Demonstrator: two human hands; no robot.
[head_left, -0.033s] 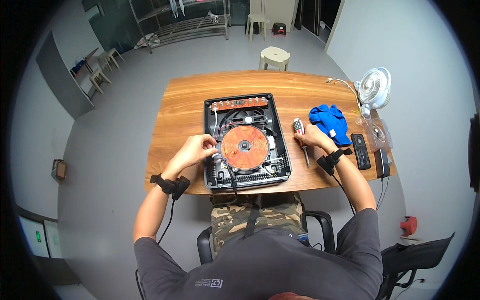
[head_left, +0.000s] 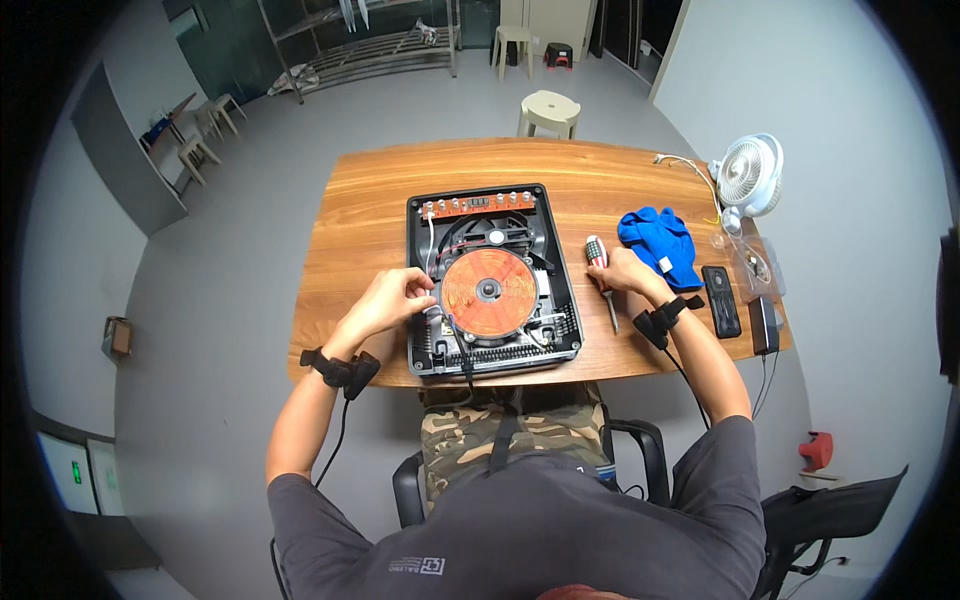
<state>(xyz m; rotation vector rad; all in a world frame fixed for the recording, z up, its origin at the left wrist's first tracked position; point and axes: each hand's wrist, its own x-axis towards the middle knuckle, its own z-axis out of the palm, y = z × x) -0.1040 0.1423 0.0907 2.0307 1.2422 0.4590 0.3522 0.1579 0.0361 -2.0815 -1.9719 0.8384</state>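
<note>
An opened induction cooker [head_left: 413,255] lies on the table with its round copper coil [head_left: 490,292] exposed. At the coil's left edge, my left hand [head_left: 398,296] has its thumb and fingers pinched together. A white wire [head_left: 432,240] runs down from the orange circuit board [head_left: 478,206] to these fingertips, which hide what is between them. To the right of the cooker, my right hand [head_left: 627,272] is closed on a screwdriver [head_left: 597,252] with a red, white and dark handle. Its shaft points toward me, close to the tabletop.
Right of my right hand are a crumpled blue cloth [head_left: 657,240], a black oblong case [head_left: 721,302], a clear plastic box [head_left: 762,268] and a black box-shaped device [head_left: 765,325]. A white fan [head_left: 748,175] stands at the table's [head_left: 370,215] far right. Cables hang from both wrist straps.
</note>
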